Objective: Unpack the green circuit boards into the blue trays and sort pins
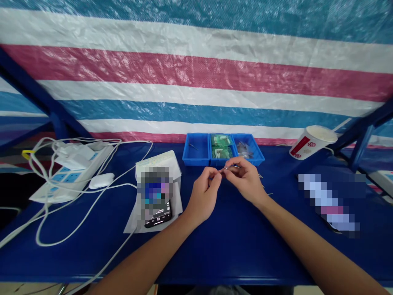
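Both hands meet over the middle of the blue table, just in front of three small blue bins. My left hand [206,190] is closed, thumb against forefinger, at one end of a tiny piece too small to name. At the other end, my right hand [244,179] pinches with thumb and forefinger; a bit of shiny metal shows there. The left bin [196,153] holds a thin dark metal item. Small green and white parts [221,143] fill the middle bin, and clear, greyish pieces [244,149] lie in the right one.
A phone [159,215] rests on white papers [130,217] at left. Beyond are a power strip [70,176], tangled white cables and a white earbud case [101,180]. A paper cup [311,143] with a straw stands at right, behind a blurred-out item [330,205]. Striped sheeting [196,69] hangs behind.
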Available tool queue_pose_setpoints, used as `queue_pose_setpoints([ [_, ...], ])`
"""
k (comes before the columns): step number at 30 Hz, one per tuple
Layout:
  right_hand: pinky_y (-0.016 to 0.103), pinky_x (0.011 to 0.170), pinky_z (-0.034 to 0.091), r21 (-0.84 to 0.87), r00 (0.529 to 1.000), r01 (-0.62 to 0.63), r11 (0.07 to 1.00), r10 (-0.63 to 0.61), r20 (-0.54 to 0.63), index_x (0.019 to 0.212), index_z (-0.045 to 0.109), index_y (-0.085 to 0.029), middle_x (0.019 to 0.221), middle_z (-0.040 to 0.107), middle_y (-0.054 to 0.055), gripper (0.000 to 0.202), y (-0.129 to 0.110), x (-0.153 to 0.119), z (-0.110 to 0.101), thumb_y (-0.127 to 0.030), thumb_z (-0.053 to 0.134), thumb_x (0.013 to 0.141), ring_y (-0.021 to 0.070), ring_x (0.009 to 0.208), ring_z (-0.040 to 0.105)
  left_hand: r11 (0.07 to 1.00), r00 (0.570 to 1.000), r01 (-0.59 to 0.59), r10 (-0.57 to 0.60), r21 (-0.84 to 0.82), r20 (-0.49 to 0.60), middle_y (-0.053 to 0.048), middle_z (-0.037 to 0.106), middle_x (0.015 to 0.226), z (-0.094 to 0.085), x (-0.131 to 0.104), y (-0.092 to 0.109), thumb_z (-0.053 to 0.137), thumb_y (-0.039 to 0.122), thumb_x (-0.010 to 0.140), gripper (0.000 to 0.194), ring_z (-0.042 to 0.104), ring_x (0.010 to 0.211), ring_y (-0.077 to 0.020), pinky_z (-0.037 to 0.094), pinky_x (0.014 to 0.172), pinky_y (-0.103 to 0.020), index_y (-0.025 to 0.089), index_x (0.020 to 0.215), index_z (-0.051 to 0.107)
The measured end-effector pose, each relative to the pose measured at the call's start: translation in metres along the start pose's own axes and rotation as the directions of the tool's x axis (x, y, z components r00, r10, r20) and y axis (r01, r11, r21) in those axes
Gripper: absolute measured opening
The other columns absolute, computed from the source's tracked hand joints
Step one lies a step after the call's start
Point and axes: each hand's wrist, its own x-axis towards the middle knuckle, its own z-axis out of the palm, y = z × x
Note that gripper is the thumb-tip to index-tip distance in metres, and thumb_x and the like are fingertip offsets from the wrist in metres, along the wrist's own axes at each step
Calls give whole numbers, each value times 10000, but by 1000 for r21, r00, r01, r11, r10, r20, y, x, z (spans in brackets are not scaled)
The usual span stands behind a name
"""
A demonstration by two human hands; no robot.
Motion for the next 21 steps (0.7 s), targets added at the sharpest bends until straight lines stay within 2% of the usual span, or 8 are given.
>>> queue_pose_setpoints([
  [5, 356, 721, 599, 52, 995, -17, 999, 22, -98, 793, 603, -232, 784, 709, 15, 240, -1, -5, 8, -377, 793, 771, 181, 709, 710, 996, 986, 90, -86, 28, -144, 52, 462, 644, -5, 3, 0, 454, 429, 990, 305, 457, 581, -117, 348, 580, -263, 205, 785, 482],
  [8, 351, 703, 597, 10, 993, -29, 1000, 30, -111, 860, 656, -225, 772, 742, 25, 264, -2, -7, 13, -407, 810, 747, 191, 700, 718, 992, 983, 125, -126, -18, -136, 48, 465, 638, -7, 6, -2, 420, 470, 1000, 385, 444, 545, -110, 342, 549, -261, 201, 728, 469],
  [11, 361, 740, 600, -36, 997, -37, 999, 35, -69, 1017, 687, -226, 826, 780, 36, 323, 1, -9, 17, -398, 793, 764, 206, 747, 746, 997, 992, 79, -78, 6, -103, 51, 437, 606, -6, 6, -4, 434, 458, 996, 403, 431, 545, -109, 337, 552, -258, 198, 689, 460],
  [13, 368, 764, 597, -68, 999, -37, 997, 36, -28, 1053, 691, -226, 850, 789, 39, 307, 3, -10, 18, -376, 764, 795, 212, 776, 754, 998, 993, 45, -39, 47, -107, 54, 435, 611, -5, 6, -5, 460, 436, 987, 374, 436, 561, -111, 341, 568, -258, 198, 699, 466],
  [17, 350, 747, 588, -114, 999, -29, 993, 31, 9, 1003, 710, -223, 871, 777, 42, 220, 5, -11, 17, -347, 736, 823, 198, 771, 740, 997, 995, 22, -14, 75, -102, 53, 442, 634, -5, 5, -4, 459, 399, 989, 312, 442, 581, -115, 345, 580, -259, 200, 754, 508],
  [21, 301, 628, 534, -233, 997, 78, 969, -81, -5, 937, 724, -226, 1016, 713, 57, 128, 0, -11, 16, -320, 702, 852, 134, 672, 645, 998, 992, -13, 21, 63, -123, 47, 463, 653, -6, 4, -2, 456, 370, 988, 291, 450, 594, -119, 354, 591, -262, 201, 765, 534],
])
